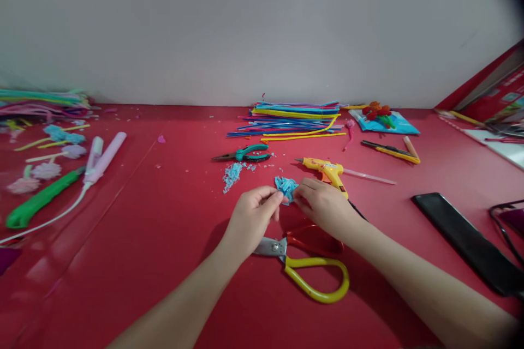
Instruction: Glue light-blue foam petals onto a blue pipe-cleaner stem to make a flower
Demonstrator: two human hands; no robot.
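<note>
Item: small light-blue fuzzy pipe-cleaner piece [285,187], crumpled into a tuft, held just above the red counter [164,240] at centre, between both hands. Left hand [251,217]: fingers pinched on the tuft's left edge, thumb and forefinger closed on it. Right hand [323,204]: fingertips closed on the tuft's right edge, knuckles up. The tuft lies directly between the two hands, its longer side running left to right, each hand about equally near. Beneath the wrists: scissors with one red and one yellow loop handle [311,262], blades pointing left, lying flat. Just behind the right hand: yellow hot-glue gun [327,170], nozzle to the left. Behind the left hand: light-blue fluff trimmings [232,174] and teal-handled pliers [245,154]. Farther back: stack of straight coloured pipe cleaners [295,117]. Far left: green-handled tool [39,200].
</note>
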